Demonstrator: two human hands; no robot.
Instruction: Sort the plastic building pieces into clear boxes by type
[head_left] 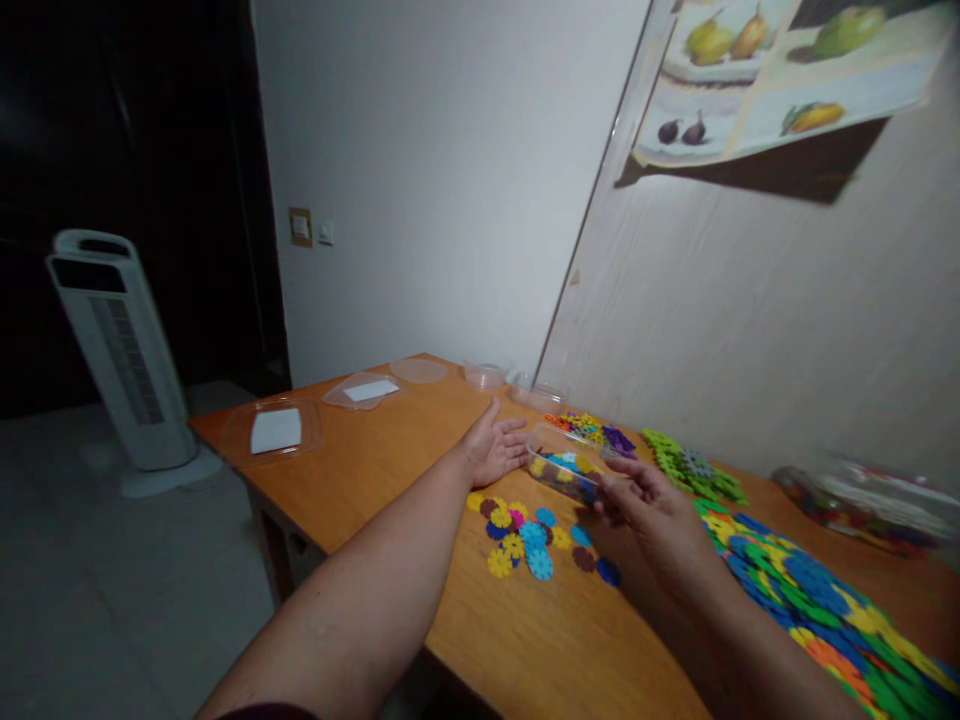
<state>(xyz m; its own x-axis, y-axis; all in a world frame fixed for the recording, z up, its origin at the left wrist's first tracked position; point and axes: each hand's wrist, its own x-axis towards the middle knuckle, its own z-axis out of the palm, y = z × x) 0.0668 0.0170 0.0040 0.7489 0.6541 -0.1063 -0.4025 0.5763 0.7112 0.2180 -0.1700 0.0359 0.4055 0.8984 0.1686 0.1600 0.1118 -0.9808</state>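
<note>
A clear plastic container [568,483] holds colourful flower-shaped discs in yellow, blue and brown. My right hand [637,500] grips its near right end, thumb on the rim. My left hand [495,447] is beside the container's left end, palm turned up and fingers stretched out; whether the fingertips touch the wall I cannot tell. Just in front of the container, a loose scatter of flower-shaped discs [534,540] lies on the wooden table [405,470], in yellow, light blue, dark blue, brown and pink.
Clear lids [360,402], two with white paper, lie along the table's far left. A round clear tub [486,374] and a clear box [538,393] stand by the wall. Piles of coloured plastic pieces [810,590] and a filled clear bag [862,500] occupy the right side.
</note>
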